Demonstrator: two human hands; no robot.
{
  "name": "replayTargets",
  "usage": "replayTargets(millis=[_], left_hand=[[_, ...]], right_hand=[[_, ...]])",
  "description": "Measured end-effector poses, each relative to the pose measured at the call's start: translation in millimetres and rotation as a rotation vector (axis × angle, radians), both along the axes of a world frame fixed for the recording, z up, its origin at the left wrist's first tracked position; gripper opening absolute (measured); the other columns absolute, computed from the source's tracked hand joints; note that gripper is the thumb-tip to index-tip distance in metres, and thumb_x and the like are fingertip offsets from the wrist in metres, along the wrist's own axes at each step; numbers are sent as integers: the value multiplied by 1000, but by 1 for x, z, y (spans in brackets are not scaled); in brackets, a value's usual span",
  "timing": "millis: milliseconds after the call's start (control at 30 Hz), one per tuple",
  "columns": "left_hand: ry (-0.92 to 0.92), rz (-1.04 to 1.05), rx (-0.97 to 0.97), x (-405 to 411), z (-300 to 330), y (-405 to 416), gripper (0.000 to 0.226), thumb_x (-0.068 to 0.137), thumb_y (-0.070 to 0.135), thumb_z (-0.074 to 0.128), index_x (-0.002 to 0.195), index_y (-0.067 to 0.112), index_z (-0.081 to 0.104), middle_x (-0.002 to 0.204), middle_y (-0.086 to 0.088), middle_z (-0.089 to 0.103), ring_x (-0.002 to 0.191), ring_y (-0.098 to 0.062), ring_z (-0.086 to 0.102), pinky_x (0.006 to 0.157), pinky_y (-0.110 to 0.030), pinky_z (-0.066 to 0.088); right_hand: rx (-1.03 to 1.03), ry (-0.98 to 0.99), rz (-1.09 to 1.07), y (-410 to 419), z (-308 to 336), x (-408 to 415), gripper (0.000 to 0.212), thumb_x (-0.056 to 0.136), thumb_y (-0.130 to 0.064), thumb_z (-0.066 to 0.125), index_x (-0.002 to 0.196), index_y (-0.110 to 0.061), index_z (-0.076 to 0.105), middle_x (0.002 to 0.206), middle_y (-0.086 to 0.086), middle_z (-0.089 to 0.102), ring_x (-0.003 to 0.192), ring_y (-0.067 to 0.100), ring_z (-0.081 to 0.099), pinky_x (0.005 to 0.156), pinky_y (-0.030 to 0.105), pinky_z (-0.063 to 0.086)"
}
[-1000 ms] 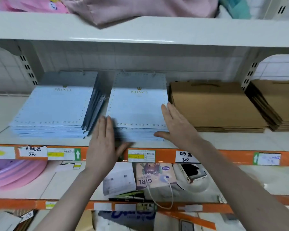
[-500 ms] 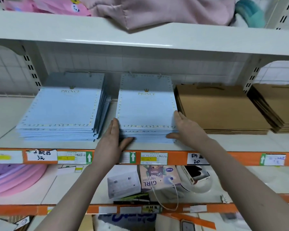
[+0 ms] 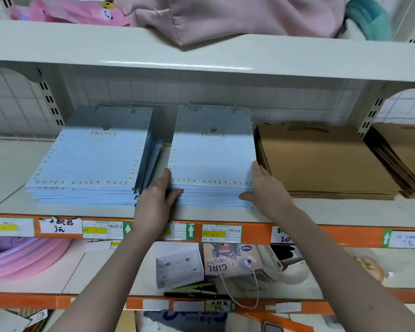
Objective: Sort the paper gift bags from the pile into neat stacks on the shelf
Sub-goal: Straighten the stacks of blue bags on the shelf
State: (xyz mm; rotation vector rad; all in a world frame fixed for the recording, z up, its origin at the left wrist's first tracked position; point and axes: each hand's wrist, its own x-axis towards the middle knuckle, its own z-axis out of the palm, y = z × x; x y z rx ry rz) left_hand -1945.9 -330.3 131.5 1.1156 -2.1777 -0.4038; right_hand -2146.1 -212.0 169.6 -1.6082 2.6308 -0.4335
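hands [image 3: 211, 195] squaring flat matte-blue bag stack [image 3: 212, 159]

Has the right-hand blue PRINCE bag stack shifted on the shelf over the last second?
No. The right blue stack keeps the same narrow gaps to the kraft stack and the left blue stack; only the camera view shifted.

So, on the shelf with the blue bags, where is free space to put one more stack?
Bare shelf lies left of the left blue stack, and a bare strip runs in front of the brown stacks. Crowded: the gap between the blue stacks holds the left hand; the right hand fills the gap between the middle blue stack and the brown ones.
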Motion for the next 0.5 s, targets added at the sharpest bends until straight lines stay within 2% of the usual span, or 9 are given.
replayTargets(millis=[133,200,267,367,500], left_hand=[[37,-13,36,2,-4,1,59,91,29,59,144,14,36,112,-14,64,97,-32,58,72,-34,42],[84,-25,94,4,-6,4,70,89,28,63,148,16,28,125,-11,58,108,-31,56,83,-36,45],[133,-73,182,5,-4,5,76,83,30,69,147,19,29,127,-2,57,109,-26,56,84,-34,47],[205,-156,399,6,3,0,66,75,26,78,130,22,40,114,10,59,101,-15,58,75,-25,48],[189,-192,524,6,8,-7,69,66,23,85,121,20,44,112,8,60,102,-14,59,86,-35,52]], right_hand=[[-247,-280,-48,9,-16,10,105,80,-21,74,150,-6,-4,141,8,42,119,25,50,87,30,45],[-351,-477,-36,14,-24,12,95,77,-16,76,146,-8,11,128,0,50,113,18,52,75,19,46],[-423,-659,-21,19,-28,12,70,74,-11,78,128,-11,33,109,-10,56,103,11,56,67,10,45],[-443,-815,12,23,-29,7,59,72,-9,79,119,-15,45,105,-13,60,97,-1,56,77,14,50],[-421,-887,42,22,-31,0,63,70,-9,81,123,-21,48,112,-8,62,106,8,57,90,27,49]])
